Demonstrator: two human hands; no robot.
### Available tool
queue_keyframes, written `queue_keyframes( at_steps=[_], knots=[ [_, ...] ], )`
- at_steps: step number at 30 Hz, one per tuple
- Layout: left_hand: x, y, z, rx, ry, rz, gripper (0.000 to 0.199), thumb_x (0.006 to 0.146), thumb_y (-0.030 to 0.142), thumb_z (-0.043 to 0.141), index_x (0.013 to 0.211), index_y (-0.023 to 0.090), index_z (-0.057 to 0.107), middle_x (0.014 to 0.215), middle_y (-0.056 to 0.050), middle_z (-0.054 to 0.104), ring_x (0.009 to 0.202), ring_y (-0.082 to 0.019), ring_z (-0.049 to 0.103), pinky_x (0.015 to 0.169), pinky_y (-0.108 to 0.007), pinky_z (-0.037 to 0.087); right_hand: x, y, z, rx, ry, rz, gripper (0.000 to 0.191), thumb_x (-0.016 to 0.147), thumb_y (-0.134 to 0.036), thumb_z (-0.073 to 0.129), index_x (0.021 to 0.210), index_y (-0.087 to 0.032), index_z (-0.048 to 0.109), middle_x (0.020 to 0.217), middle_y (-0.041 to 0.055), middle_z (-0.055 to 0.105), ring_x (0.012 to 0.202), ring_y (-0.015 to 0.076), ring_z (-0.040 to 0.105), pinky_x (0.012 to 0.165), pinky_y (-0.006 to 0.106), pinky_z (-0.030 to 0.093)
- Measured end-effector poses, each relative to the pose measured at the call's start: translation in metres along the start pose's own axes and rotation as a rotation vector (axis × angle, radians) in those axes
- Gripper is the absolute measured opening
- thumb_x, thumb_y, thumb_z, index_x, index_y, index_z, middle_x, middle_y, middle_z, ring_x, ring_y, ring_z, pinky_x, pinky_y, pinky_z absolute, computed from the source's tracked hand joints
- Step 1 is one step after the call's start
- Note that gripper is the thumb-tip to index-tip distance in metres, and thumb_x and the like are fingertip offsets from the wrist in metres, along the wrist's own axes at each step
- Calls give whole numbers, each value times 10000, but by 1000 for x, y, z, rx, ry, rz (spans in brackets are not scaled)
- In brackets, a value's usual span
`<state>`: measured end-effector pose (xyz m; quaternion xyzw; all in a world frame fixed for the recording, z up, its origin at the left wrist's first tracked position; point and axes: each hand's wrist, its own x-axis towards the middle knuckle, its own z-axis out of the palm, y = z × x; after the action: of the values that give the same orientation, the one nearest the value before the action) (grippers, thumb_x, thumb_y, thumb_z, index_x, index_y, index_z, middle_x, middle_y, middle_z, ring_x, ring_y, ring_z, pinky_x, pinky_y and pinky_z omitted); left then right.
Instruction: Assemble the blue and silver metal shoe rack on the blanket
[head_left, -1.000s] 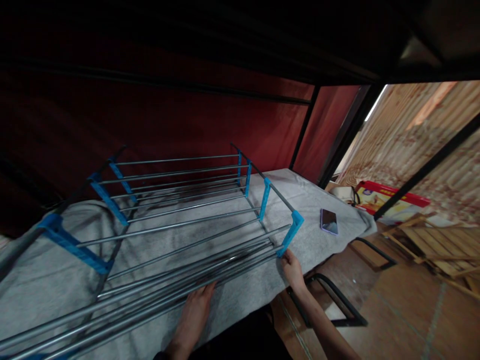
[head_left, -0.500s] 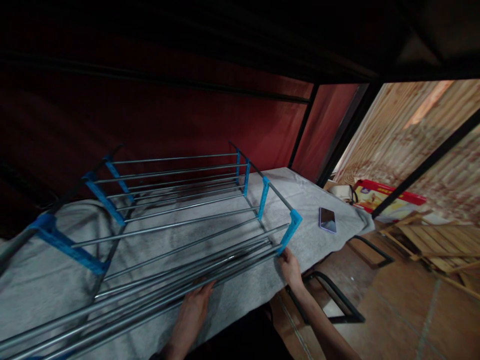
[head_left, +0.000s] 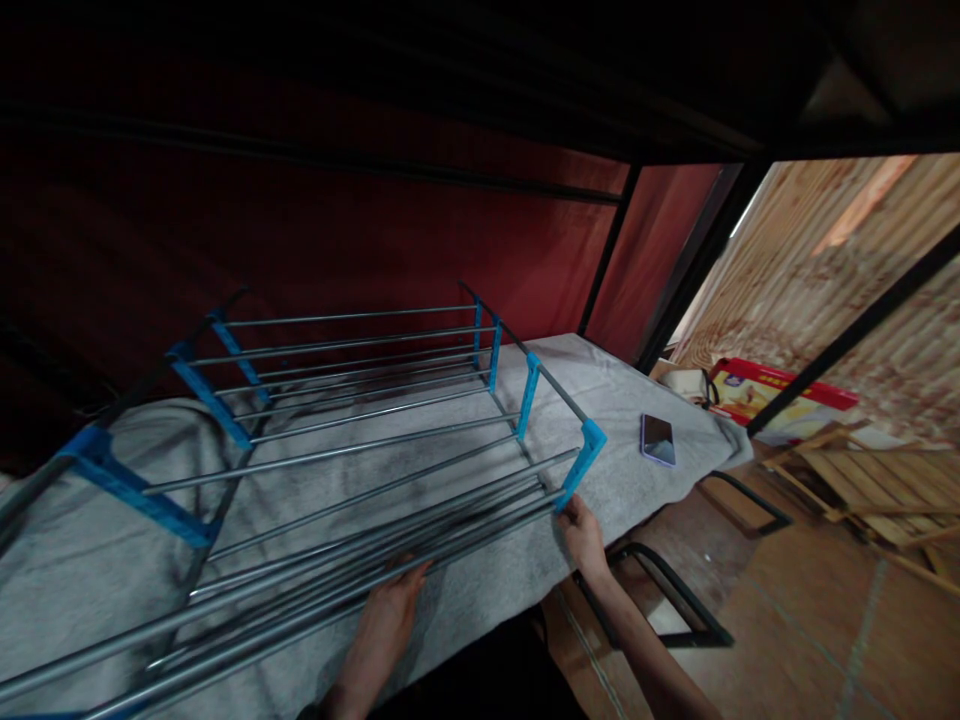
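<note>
A rack of grey metal rods [head_left: 337, 475] joined by blue plastic brackets [head_left: 142, 500] lies on its side across a grey cloth. My left hand [head_left: 394, 605] is closed at the near rods, its fingertips curled under them and partly hidden. At the near right corner, my right hand [head_left: 583, 535] pinches the lower end of a blue bracket [head_left: 577, 465], where a rod meets it. Several rods run close together by my left hand, and the left end of one rod [head_left: 161, 662] lies free inside the frame.
The grey cloth [head_left: 622, 370] covers the surface under the rack. A phone [head_left: 658, 440] lies on it to the right. Black metal bars [head_left: 664, 590] stick out below its edge. A red and yellow box [head_left: 772, 385] and folded wooden slats [head_left: 877, 480] stand beyond. A dark red panel [head_left: 360, 230] closes the back.
Among the near rods, one rod's left end has shifted right and now shows inside the frame. Both hands keep nearly the same places, and the view has turned slightly.
</note>
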<state>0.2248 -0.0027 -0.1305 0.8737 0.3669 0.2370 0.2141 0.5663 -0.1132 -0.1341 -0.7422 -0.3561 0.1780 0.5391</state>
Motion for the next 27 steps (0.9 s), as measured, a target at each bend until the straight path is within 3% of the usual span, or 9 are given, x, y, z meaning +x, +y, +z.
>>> queue_keyframes(
  at_steps=[4, 10, 16, 20, 23, 27],
  knots=[
    [1, 2, -1, 5, -18, -21, 442, 928, 179, 374, 1162, 240, 743, 1149, -121, 746, 1089, -321, 704, 958, -500, 581, -2, -4, 2, -68, 23, 8, 375, 738, -277, 501, 1073, -197, 648, 947, 85, 765, 934, 255, 710, 856, 358, 550],
    [0, -2, 0, -5, -14, -23, 412, 931, 199, 388, 1117, 265, 749, 1159, -90, 745, 1100, -284, 699, 978, -466, 580, -6, -13, 6, -134, 49, -3, 352, 741, -267, 492, 1053, -192, 637, 960, 95, 757, 942, 267, 706, 884, 381, 536],
    [-2, -2, 1, 22, -50, -17, 442, 928, 171, 376, 1170, 257, 736, 1197, -90, 743, 1153, -283, 682, 1042, -484, 540, -10, -17, 10, -161, 80, -25, 377, 748, -256, 482, 1092, -190, 620, 969, 104, 751, 944, 270, 700, 878, 383, 536],
    [-4, -2, 3, 14, -138, -25, 487, 940, 147, 336, 1255, 235, 697, 1198, -75, 750, 1114, -244, 709, 1020, -422, 562, -12, -18, 12, -189, 98, -36, 352, 757, -267, 475, 1068, -190, 620, 985, 115, 746, 949, 275, 697, 881, 390, 534],
    [-5, -2, 2, 45, -122, -43, 499, 943, 138, 319, 1259, 221, 695, 1215, -82, 742, 1116, -244, 708, 1017, -425, 562, -15, -18, 16, -215, 107, -12, 323, 770, -286, 472, 1038, -187, 623, 954, 118, 741, 926, 287, 695, 865, 411, 534],
    [-3, 6, -11, 98, -106, -39, 458, 956, 152, 351, 1238, 227, 703, 1209, -97, 741, 1143, -270, 689, 1020, -449, 548, -14, -13, 22, -80, 106, -40, 398, 743, -300, 535, 1117, -180, 600, 1066, 125, 723, 1000, 274, 673, 938, 420, 517]
  ],
)
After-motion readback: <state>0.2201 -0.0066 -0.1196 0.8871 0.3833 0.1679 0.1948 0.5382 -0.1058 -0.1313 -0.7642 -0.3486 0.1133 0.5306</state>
